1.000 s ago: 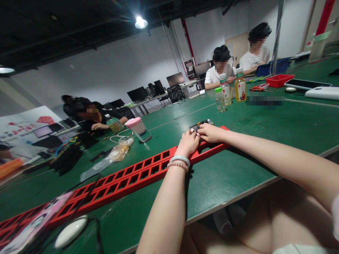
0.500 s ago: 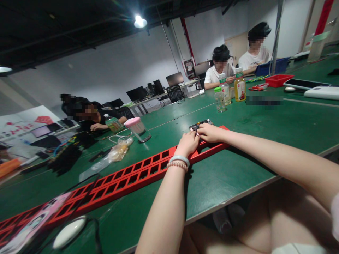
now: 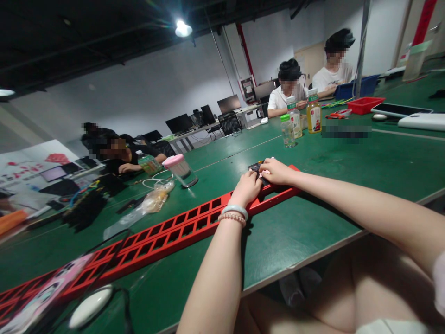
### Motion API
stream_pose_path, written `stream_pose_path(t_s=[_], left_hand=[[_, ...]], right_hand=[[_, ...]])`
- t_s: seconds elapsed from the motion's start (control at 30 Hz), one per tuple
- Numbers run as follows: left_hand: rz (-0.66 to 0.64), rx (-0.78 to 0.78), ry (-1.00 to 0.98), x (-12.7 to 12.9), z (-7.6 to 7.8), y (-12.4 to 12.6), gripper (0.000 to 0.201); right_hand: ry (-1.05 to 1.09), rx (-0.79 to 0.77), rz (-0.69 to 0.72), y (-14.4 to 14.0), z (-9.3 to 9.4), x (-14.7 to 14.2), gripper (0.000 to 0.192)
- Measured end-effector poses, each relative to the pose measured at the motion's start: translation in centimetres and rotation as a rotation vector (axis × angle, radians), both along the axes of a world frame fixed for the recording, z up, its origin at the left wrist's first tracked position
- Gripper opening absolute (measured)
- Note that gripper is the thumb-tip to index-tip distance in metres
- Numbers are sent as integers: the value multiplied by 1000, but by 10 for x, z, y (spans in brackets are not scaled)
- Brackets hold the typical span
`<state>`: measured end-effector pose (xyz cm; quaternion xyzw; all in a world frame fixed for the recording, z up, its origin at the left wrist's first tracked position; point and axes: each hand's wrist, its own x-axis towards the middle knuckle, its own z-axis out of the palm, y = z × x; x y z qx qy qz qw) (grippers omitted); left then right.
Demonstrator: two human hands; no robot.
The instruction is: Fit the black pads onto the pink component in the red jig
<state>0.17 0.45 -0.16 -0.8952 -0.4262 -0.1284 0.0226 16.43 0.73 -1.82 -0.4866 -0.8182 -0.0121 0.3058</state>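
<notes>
My left hand [image 3: 247,186], with a pale bangle and a beaded bracelet on its wrist, has its fingers bent over a small dark item [image 3: 256,165] at the right end of a long red slotted rack [image 3: 194,217]. Opposite it, my right hand [image 3: 278,171] comes in from the right, and its fingertips meet the left hand's. A bit of pink shows between the fingers. Both hands are closed around something small that they mostly cover. The rack lies along the green table [image 3: 313,213], its square openings in two rows.
Left of my hands stand a pink-lidded cup [image 3: 181,169] and a plastic bag [image 3: 158,197]. Beyond are bottles [image 3: 314,113], a red tray [image 3: 365,105] and phones [image 3: 401,110]. A white mouse [image 3: 91,306] and a pink pouch [image 3: 52,294] lie at near left. Several people sit across.
My right hand has shifted slightly, its fingers lifting a little and showing more of the pink bit. The left hand stays almost in place.
</notes>
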Motion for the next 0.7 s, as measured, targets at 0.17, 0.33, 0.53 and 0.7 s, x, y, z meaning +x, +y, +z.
stream_pose_path(t_s=[0.17,0.33,0.53,0.7], left_hand=[[-13,-11,3,-2,-2,2,42],[-25,-1,3,-2,-3,4,43],[-68,25,16,0,-1,3,42],[-95,40,18,2,1,0,40]], right_hand=[[-32,-25,-17,-2,3,-1,25],[-37,-26,-20,-2,2,-2,25],[-33,-16,-2,0,0,-1,27],[7,6,-6,0,-1,-1,26]])
